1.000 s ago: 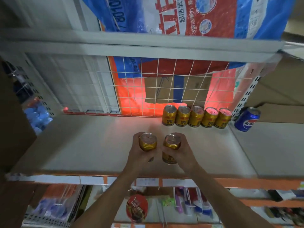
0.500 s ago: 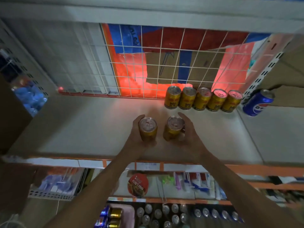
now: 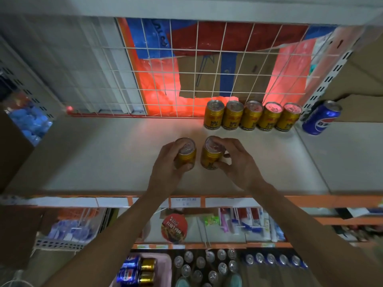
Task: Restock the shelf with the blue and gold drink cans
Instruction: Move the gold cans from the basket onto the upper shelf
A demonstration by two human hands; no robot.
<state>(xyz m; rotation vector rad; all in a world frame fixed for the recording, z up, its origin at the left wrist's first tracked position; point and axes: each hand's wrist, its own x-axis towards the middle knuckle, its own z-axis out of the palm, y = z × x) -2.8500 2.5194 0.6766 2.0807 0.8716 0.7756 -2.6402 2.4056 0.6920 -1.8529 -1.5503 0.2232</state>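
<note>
Since the earlier frame my two hands have advanced the two cans deeper over the white metal shelf board (image 3: 107,162), and the view has tilted down so that more of the stock below shows. My left hand (image 3: 165,168) is closed around a short gold aluminium can with a ribbed neck (image 3: 186,152); my right hand (image 3: 234,160) grips a second gold can of the same kind (image 3: 211,155), fingers curled over its top rim and thumb on its side. Both cans are upright, side by side and close together without clearly touching. I cannot tell whether their bases rest on the board or are just above it.

Step in hand: placement of a second row. A row of five matching gold cans (image 3: 251,118) stands against the white wire-mesh back panel (image 3: 186,79), and my cans are in front of its left end, well apart from it.

Next move, as I judge it: push both cans back until they sit just in front of that row, then release.

A blue cola can (image 3: 320,121) stands on the adjoining shelf to the right; it carries a round red, white and blue emblem and white characters too small to read. The gold cans bear dark characters, also not legible. More blue and gold cans lie in a pink plastic crate (image 3: 163,264) below.
</note>
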